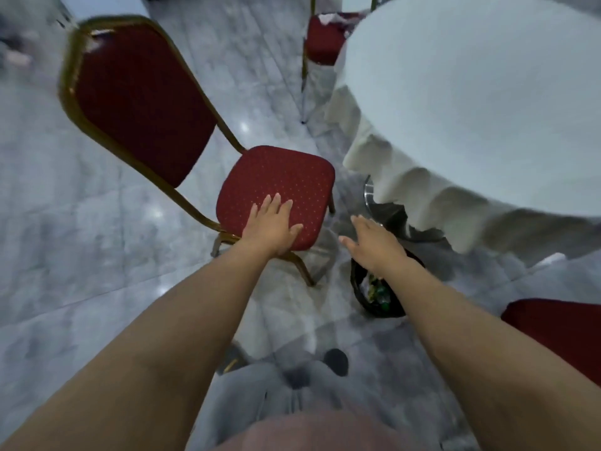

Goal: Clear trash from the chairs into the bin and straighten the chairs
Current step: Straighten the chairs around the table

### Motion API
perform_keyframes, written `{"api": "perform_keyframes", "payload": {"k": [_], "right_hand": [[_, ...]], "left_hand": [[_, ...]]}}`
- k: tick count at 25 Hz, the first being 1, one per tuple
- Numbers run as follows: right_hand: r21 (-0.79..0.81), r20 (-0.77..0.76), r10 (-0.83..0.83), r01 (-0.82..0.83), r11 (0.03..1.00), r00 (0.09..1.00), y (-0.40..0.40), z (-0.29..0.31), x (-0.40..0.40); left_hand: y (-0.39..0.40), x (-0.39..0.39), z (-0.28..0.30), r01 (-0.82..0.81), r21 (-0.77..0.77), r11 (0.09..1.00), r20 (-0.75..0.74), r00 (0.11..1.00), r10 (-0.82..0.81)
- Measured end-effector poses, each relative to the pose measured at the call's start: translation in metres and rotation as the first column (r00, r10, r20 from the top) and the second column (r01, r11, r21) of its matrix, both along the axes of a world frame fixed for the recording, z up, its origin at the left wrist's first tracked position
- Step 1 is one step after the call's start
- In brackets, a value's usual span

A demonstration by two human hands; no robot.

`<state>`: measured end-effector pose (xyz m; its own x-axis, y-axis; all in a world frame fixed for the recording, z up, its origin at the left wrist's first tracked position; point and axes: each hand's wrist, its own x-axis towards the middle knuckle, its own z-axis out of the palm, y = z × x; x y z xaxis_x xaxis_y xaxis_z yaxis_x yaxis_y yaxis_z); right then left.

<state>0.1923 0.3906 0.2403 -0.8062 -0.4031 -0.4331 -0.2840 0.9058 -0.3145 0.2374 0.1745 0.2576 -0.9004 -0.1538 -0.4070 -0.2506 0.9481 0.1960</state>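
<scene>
A red banquet chair [286,177] with a gold frame stands in the middle of the view, its seat bare. My left hand [271,224] lies flat on the near edge of that seat, fingers spread. My right hand [370,239] hovers open above the floor, just over a small black bin [361,288] with trash inside. A second red chair [322,37] at the far side of the table has crumpled paper trash [328,18] on its seat.
A round table with a white cloth [471,109] fills the upper right, its metal foot [369,193] near the bin. A third red seat [559,330] shows at the lower right. Marble floor [81,222] surrounds the chairs.
</scene>
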Motion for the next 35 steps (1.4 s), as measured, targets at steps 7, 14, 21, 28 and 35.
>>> {"api": "perform_keyframes", "payload": {"k": [7, 14, 21, 28, 35], "right_hand": [[-0.056, -0.041, 0.047, -0.050, 0.997, 0.998, -0.156, 0.021, 0.009], [-0.189, -0.103, 0.012, -0.031, 0.982, 0.995, -0.306, 0.032, 0.027], [-0.252, -0.154, 0.003, -0.043, 0.967, 0.988, -0.413, 0.047, -0.002], [-0.396, -0.165, -0.021, -0.047, 0.917, 0.986, -0.519, 0.058, -0.054], [-0.467, -0.197, -0.148, 0.040, 0.883, 0.969, -0.598, 0.060, -0.079]], "left_hand": [[-0.153, 0.019, 0.033, -0.003, -0.101, 0.995, -0.111, 0.994, -0.008], [-0.304, 0.022, 0.055, -0.039, -0.193, 0.980, -0.197, 0.980, 0.000], [-0.406, -0.025, 0.065, -0.101, -0.154, 0.983, -0.304, 0.951, 0.050], [-0.488, -0.092, 0.077, -0.119, -0.150, 0.981, -0.351, 0.934, 0.059], [-0.565, -0.167, 0.091, -0.034, -0.154, 0.987, -0.335, 0.942, -0.020]]}}
